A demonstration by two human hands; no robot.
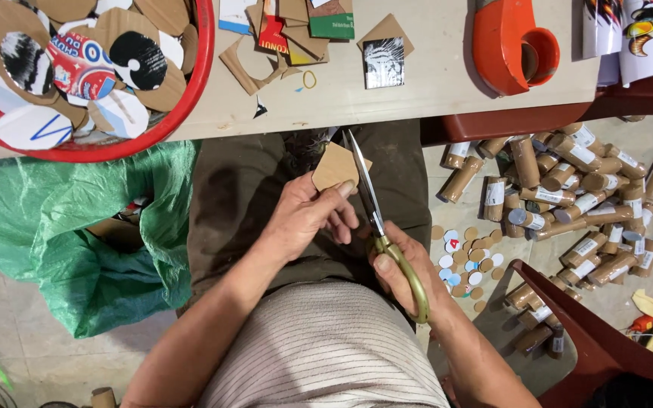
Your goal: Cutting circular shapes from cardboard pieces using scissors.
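A cluttered workshop corner, as I see it from overhead.

I look down on a pale wooden tabletop with a red-brown edge, over a grey concrete floor. A dark red plastic chair stands at right, a green woven sack at left, in even daylight.

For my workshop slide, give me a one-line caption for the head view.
Left hand holds a cardboard piece while the right hand cuts it with scissors.

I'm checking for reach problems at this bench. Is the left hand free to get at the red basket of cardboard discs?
Probably not at once: the left hand pinches a cardboard piece being cut by the scissors; otherwise the way to the red basket looks open.
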